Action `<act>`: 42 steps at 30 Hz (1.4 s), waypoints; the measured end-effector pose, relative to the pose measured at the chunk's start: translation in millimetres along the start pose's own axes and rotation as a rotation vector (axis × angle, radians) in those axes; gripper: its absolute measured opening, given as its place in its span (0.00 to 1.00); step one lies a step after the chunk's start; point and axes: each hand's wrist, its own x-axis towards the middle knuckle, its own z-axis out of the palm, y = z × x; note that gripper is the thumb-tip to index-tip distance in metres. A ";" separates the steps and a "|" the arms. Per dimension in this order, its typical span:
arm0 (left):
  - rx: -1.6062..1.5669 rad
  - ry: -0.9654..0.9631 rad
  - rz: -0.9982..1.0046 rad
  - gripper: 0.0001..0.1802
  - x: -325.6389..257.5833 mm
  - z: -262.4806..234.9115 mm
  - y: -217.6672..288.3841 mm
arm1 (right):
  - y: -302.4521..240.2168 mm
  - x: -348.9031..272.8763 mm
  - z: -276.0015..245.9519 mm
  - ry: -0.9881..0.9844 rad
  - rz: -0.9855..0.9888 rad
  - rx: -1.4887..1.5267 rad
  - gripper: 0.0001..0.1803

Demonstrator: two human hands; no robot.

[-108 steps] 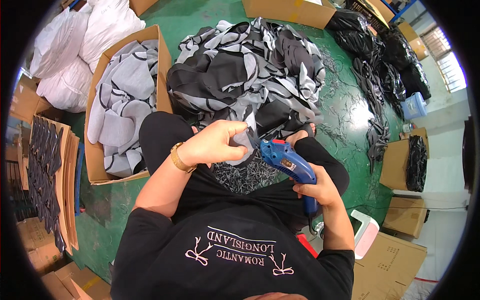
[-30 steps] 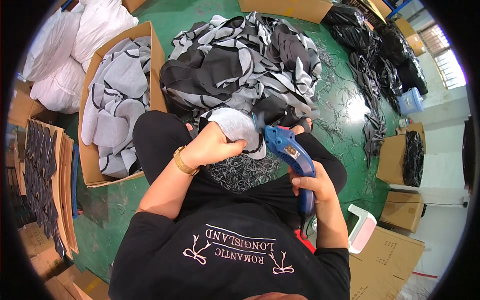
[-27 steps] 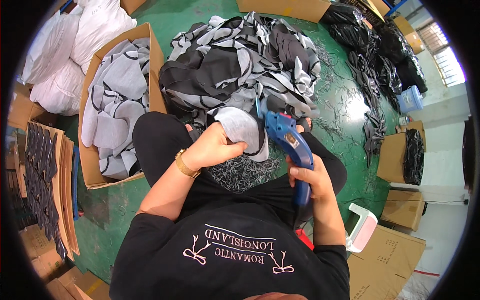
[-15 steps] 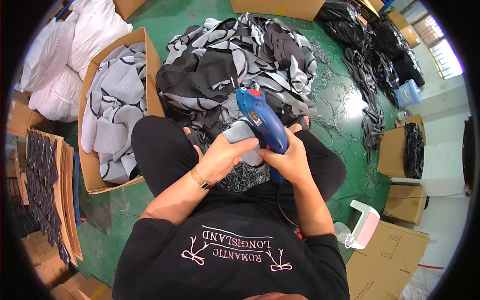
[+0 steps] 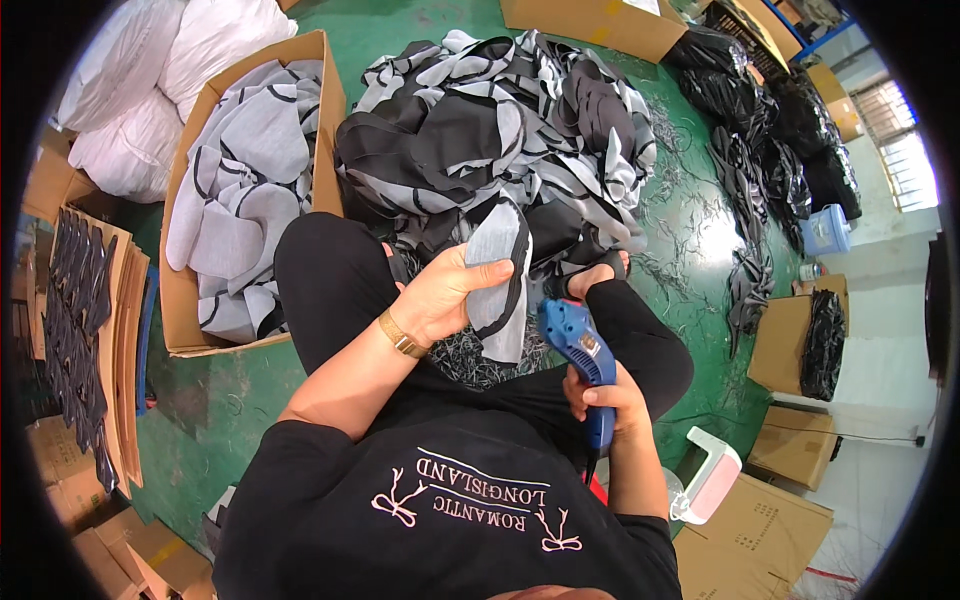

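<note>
Left hand (image 5: pixel 440 295): fingers clamped on gray, black-edged fabric piece (image 5: pixel 492 245). Right hand (image 5: pixel 612 398): fingers wrapped round blue electric scissors (image 5: pixel 582 345). Best stretch edge taut, fingertips clear.

I count one blue cutter (image 5: pixel 583 352), one held cloth (image 5: pixel 490 255), one cloth heap (image 5: pixel 455 140), one cloth-filled box (image 5: pixel 329 140), three white sacks (image 5: pixel 225 45), one blue bucket (image 5: pixel 826 233) and one gold watch (image 5: pixel 402 336); the black bags (image 5: pixel 822 165) overlap too much for me to number.
</note>
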 end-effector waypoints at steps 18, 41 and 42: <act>0.131 -0.059 0.106 0.21 -0.5 4.9 -9.4 | 11.1 7.6 8.6 -0.118 0.054 0.246 0.20; 0.013 0.093 -0.012 0.11 7.0 -14.6 -12.7 | 4.1 2.1 6.8 0.008 -0.088 0.146 0.21; 0.002 0.086 -0.032 0.11 6.9 -14.6 -13.2 | 5.6 2.0 5.1 0.012 -0.073 0.135 0.21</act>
